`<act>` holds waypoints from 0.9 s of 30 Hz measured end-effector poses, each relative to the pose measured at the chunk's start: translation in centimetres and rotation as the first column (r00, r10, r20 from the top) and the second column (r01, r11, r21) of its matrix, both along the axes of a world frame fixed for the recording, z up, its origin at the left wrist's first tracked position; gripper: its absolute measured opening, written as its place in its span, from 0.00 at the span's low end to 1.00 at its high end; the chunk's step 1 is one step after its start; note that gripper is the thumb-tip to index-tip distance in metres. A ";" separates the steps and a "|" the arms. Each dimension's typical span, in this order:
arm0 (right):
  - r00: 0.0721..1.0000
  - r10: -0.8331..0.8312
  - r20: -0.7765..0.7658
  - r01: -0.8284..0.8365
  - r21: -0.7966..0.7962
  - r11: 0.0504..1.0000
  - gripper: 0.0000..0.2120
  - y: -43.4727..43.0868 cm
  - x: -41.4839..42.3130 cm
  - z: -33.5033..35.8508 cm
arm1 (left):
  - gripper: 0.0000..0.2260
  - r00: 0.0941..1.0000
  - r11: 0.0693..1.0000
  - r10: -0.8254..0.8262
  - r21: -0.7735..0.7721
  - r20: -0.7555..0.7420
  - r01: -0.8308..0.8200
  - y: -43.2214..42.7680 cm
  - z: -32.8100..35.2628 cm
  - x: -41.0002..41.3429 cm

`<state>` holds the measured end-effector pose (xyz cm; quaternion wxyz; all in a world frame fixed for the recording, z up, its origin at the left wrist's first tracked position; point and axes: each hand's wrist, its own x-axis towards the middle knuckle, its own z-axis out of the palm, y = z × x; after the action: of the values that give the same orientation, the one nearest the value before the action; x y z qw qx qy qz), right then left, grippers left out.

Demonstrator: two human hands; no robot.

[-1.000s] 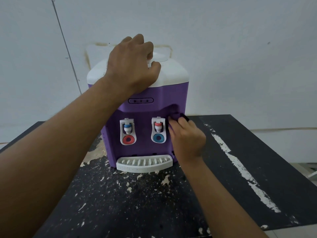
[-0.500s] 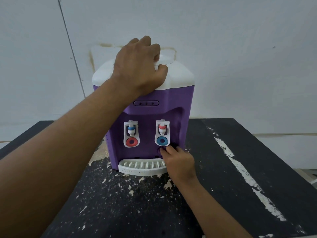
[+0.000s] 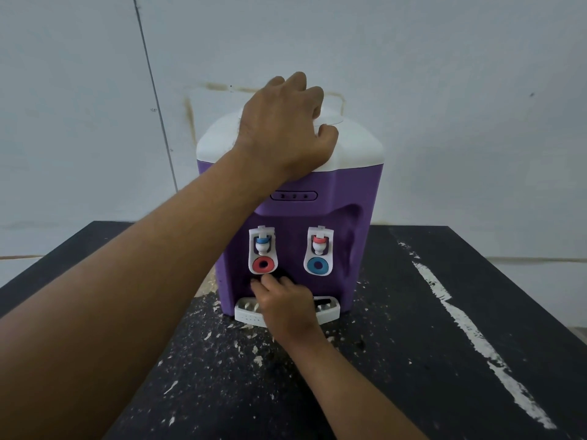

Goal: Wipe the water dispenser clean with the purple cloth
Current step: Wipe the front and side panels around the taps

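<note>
Your left hand [image 3: 286, 131] sits on top of the water dispenser [image 3: 359, 192], fingers curled over the raised middle of its white lid [image 3: 359, 147] and thumb pressed against it, so that grip is closed on the dispenser. Your right hand [image 3: 286, 308] is low on the front, just under the tap with the red ring [image 3: 263, 250] and over the drip tray [image 3: 246, 314]. Its fingers are bunched round the purple cloth [image 3: 281, 276], which shows only as a dark fold above your fingertips, pressed to the purple front panel.

The tap with the blue ring [image 3: 318, 250] is to the right, apart from your hand. Your hand covers the middle of the tray. On its right part lies a dark strip, possibly a loose end of the cloth, though the view is too dim to be sure. The ribs at the left end of the tray are bare.

The dispenser stands upright near the back of the black tabletop [image 3: 413, 360], which is flecked and streaked with white, close to the pale wall [image 3: 444, 90].
</note>
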<state>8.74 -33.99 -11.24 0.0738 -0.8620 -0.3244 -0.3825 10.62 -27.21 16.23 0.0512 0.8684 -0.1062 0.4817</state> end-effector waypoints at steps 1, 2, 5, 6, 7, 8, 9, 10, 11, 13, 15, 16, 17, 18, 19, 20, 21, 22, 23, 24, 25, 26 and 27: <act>1.000 -0.016 -0.011 0.017 0.039 0.999 0.11 -0.8 0.1 0.1 | 0.17 1.000 1.000 0.001 0.001 0.002 -0.001 0.0 0.0 0.0; 0.999 -0.034 -0.019 0.035 0.076 0.997 0.13 -1.8 0.2 0.3 | 0.17 1.000 1.000 0.003 0.002 0.004 -0.003 0.0 0.0 0.0; 0.993 -0.115 -0.014 0.116 0.131 0.985 0.15 -4.5 0.7 0.8 | 0.17 1.000 1.000 0.003 0.001 0.008 -0.003 0.0 -0.1 0.1; 0.989 -0.145 -0.010 0.145 0.132 0.981 0.16 -5.1 0.8 0.9 | 0.17 1.000 1.000 0.001 -0.001 0.010 -0.001 0.0 -0.1 0.1; 0.986 -0.169 -0.006 0.169 0.129 0.977 0.17 -5.5 0.8 0.8 | 0.17 1.000 1.000 0.001 -0.004 0.014 -0.001 0.0 -0.2 0.1; 0.983 -0.183 -0.003 0.182 0.126 0.975 0.18 -5.6 0.8 0.8 | 0.17 1.000 1.000 0.003 -0.007 0.019 -0.003 0.0 -0.2 0.2; 0.982 -0.188 -0.003 0.187 0.127 0.974 0.18 -5.6 0.8 0.8 | 0.17 1.000 1.000 0.004 -0.009 0.023 -0.004 0.0 -0.2 0.2; 0.982 -0.187 -0.001 0.186 0.129 0.974 0.18 -5.4 0.8 0.8 | 0.17 1.000 1.000 0.004 -0.010 0.024 -0.004 -0.1 -0.3 0.2; 0.983 -0.186 0.003 0.184 0.132 0.974 0.18 -5.0 0.7 0.8 | 0.17 1.000 1.000 0.005 -0.010 0.025 -0.004 -0.1 -0.3 0.2; 0.983 -0.183 0.017 0.179 0.144 0.973 0.16 -4.2 0.5 1.3 | 0.17 1.000 1.000 0.007 -0.013 0.019 -0.006 -0.1 -0.3 0.2; 0.983 -0.179 0.036 0.170 0.186 0.968 0.15 -3.4 0.4 2.0 | 0.17 1.000 1.000 0.007 -0.015 0.016 -0.006 -0.1 -0.3 0.2; 0.982 -0.185 0.043 0.172 0.213 0.962 0.15 -3.2 0.4 2.6 | 0.17 1.000 1.000 0.005 -0.015 0.015 -0.004 -0.1 -0.3 0.1; 0.980 -0.192 0.047 0.175 0.243 0.954 0.14 -2.9 0.3 3.3 | 0.17 1.000 1.000 0.004 -0.011 0.012 -0.004 -0.1 -0.3 0.1; 0.977 -0.202 0.063 0.177 0.278 0.944 0.14 -2.7 0.3 4.0 | 0.17 1.000 1.000 0.004 -0.008 0.009 -0.004 0.0 -0.3 0.1; 0.973 -0.213 0.091 0.174 0.321 0.931 0.12 -2.6 0.4 4.9 | 0.17 1.000 1.000 0.002 -0.009 0.010 -0.002 -0.1 -0.2 0.1; 0.965 -0.229 0.131 0.167 0.372 0.913 0.10 -2.6 0.4 5.9 | 0.17 1.000 1.000 0.003 -0.009 0.010 -0.003 -0.1 -0.2 0.1; 0.954 -0.245 0.170 0.155 0.422 0.893 0.07 -2.6 0.6 6.9 | 0.17 1.000 1.000 0.003 -0.008 0.012 -0.003 -0.1 -0.1 0.1; 0.943 -0.265 0.199 0.147 0.467 0.872 0.05 -2.6 0.8 7.8 | 0.17 1.000 1.000 0.002 -0.008 0.013 -0.002 -0.1 -0.1 0.1; 0.933 -0.285 0.220 0.141 0.505 0.852 0.05 -2.6 0.9 8.5 | 0.17 1.000 1.000 0.001 -0.009 0.015 -0.001 -0.1 -0.1 0.2; 0.929 -0.292 0.230 0.133 0.528 0.839 0.06 -2.5 1.0 8.7 | 0.16 1.000 1.000 0.001 -0.011 0.017 -0.001 -0.1 -0.2 0.2; 0.931 -0.288 0.226 0.130 0.530 0.838 0.06 -2.3 1.1 8.5 | 0.16 1.000 1.000 0.002 -0.013 0.018 -0.002 -0.1 -0.2 0.2; 0.938 -0.272 0.216 0.128 0.513 0.849 0.05 -2.2 1.0 7.7 | 0.16 1.000 1.000 0.004 -0.014 0.018 -0.003 -0.1 -0.3 0.2; 0.947 -0.251 0.200 0.129 0.481 0.867 0.07 -2.0 0.9 6.6 | 0.16 1.000 1.000 0.004 -0.015 0.020 -0.004 -0.1 -0.3 0.2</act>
<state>9.60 -36.01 -4.60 0.1957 -0.7907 -0.1438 -0.5620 10.84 -27.29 15.96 0.0557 0.8633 -0.1014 0.4912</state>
